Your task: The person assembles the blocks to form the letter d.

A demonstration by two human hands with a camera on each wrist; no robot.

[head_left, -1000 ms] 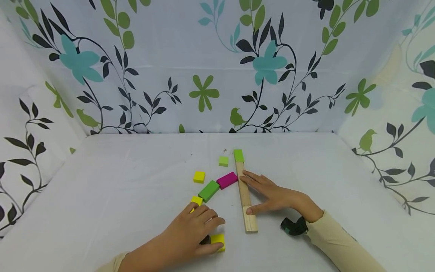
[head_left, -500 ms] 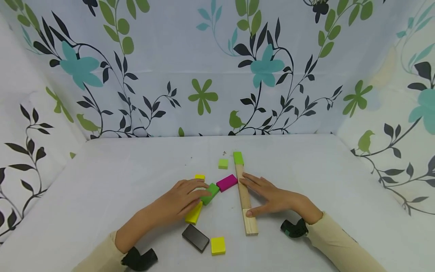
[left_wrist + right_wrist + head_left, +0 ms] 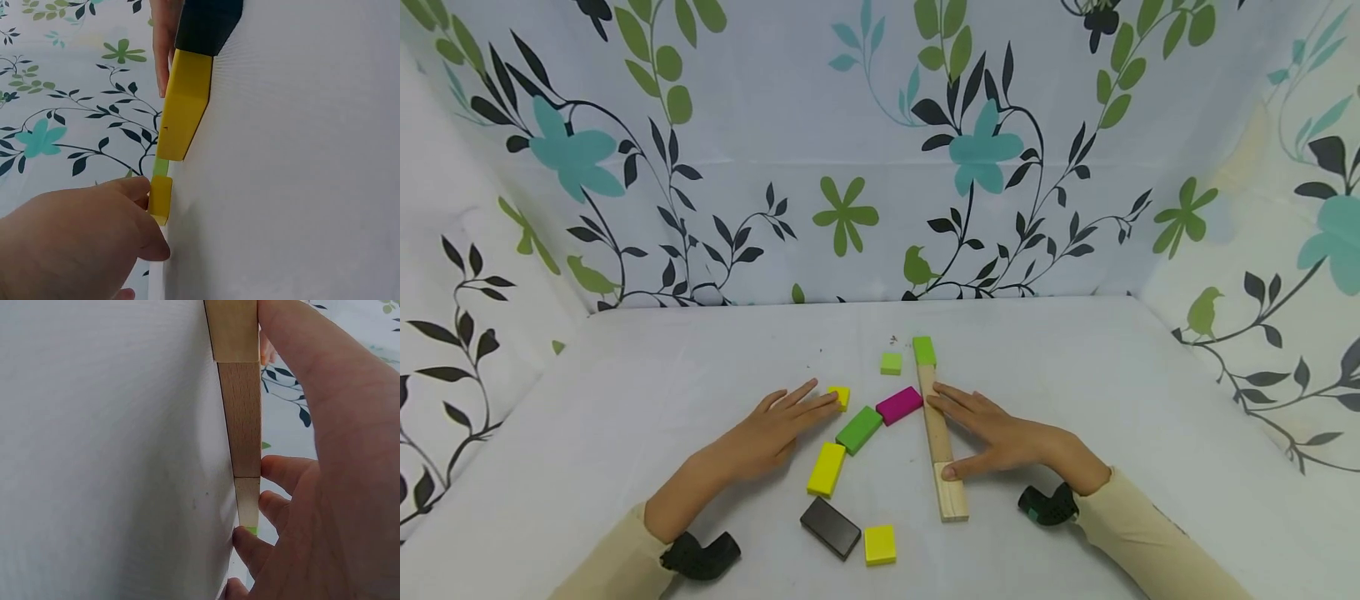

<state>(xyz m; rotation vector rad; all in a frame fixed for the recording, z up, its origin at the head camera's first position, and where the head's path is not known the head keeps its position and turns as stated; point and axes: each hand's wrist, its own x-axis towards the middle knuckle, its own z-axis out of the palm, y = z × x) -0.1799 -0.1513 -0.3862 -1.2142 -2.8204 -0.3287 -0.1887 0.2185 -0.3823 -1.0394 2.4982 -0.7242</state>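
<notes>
My left hand (image 3: 763,437) lies over the table with fingers extended, its fingertips touching a small yellow block (image 3: 842,397). In the left wrist view, that yellow block (image 3: 160,199) sits right at the fingers, with the thumb lower and apart from it. My right hand (image 3: 1003,433) rests on a straight row of wooden blocks (image 3: 938,425), fingers spread along the row and thumb on its near block. A bright green block (image 3: 924,350) caps the far end. From the row's left side a magenta block (image 3: 899,406), a green block (image 3: 859,430) and a yellow block (image 3: 826,469) form a curve.
Nearer to me lie a dark grey block (image 3: 831,527) and a square yellow block (image 3: 880,545). A small light green block (image 3: 891,363) sits left of the row's far end. Patterned cloth (image 3: 737,167) hangs behind the white table surface (image 3: 700,350).
My left hand has moved from near the dark block, past the green block, away from me to the small yellow block, which now looks turned. The right hand has stayed put.
</notes>
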